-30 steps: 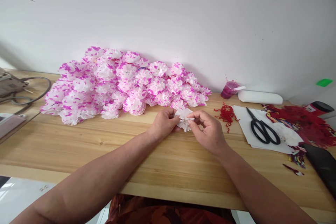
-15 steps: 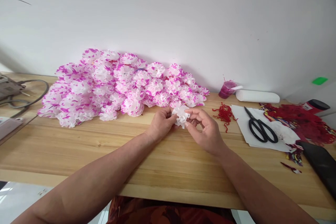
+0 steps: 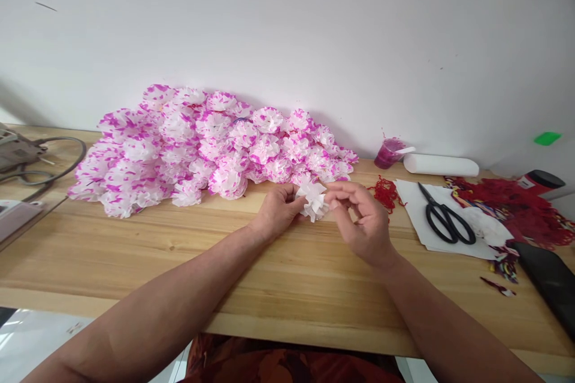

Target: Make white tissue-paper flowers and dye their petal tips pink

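Note:
A small white paper flower [image 3: 313, 200] is held just above the wooden table [image 3: 179, 257], near its middle. My left hand [image 3: 277, 210] is closed on the flower's left side. The thumb and forefinger of my right hand [image 3: 362, 215] pinch at its right edge, the other fingers loosely curled. Just behind the hands, against the white wall, lies a big heap of finished pink-and-white paper flowers [image 3: 202, 146].
Black scissors [image 3: 444, 218] lie on a white sheet [image 3: 417, 215] at the right, beside red yarn scraps [image 3: 385, 191] and a red shredded pile [image 3: 521, 209]. A pink cup [image 3: 390, 152] and white roll [image 3: 440, 165] stand by the wall. A dark object [image 3: 550, 284] is far right; cables [image 3: 40, 161] far left.
Both hands have kept working the white flower in place. My right hand has shifted slightly right and its fingers have moved to the flower's right edge; the flower has turned a little.

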`<state>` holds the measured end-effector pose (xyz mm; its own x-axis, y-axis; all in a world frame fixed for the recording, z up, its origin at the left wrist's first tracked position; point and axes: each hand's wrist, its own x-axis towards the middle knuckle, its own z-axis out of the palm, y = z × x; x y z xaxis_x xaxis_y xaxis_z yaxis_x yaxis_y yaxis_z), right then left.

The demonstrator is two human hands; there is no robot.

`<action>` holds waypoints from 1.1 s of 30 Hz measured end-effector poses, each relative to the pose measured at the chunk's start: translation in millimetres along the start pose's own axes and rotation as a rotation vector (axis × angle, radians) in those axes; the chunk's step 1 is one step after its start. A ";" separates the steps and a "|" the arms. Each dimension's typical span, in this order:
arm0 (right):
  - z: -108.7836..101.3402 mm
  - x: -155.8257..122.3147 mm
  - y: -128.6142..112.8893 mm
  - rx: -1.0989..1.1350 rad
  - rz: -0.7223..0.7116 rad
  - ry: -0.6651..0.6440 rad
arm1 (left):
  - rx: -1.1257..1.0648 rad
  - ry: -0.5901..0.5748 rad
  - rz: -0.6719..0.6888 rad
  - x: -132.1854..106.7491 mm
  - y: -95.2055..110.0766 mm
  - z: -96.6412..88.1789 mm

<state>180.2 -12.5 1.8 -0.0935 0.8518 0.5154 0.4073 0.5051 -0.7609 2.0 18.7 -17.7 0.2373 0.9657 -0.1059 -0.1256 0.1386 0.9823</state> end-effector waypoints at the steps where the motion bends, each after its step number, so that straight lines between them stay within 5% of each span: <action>1: -1.6 1.5 1.8 0.004 0.001 0.017 | -0.001 -0.015 -0.006 0.2 0.1 -0.2; 8: -7.3 7.9 3.5 -0.070 0.057 -0.161 | 0.043 -0.096 -0.027 2.8 -2.5 -4.3; 20: 1.3 2.8 -0.7 -0.156 0.051 -0.154 | 0.038 -0.079 0.012 -3.0 5.5 -0.5; 33: 2.4 -1.3 -3.6 -0.251 -0.125 -0.208 | 0.107 -0.026 0.038 -2.6 2.6 -0.2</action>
<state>176.7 -15.1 2.8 -0.3292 0.8087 0.4875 0.5894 0.5793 -0.5630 0.9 16.6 -14.9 0.2598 0.9634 -0.0660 -0.0319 0.0769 0.9965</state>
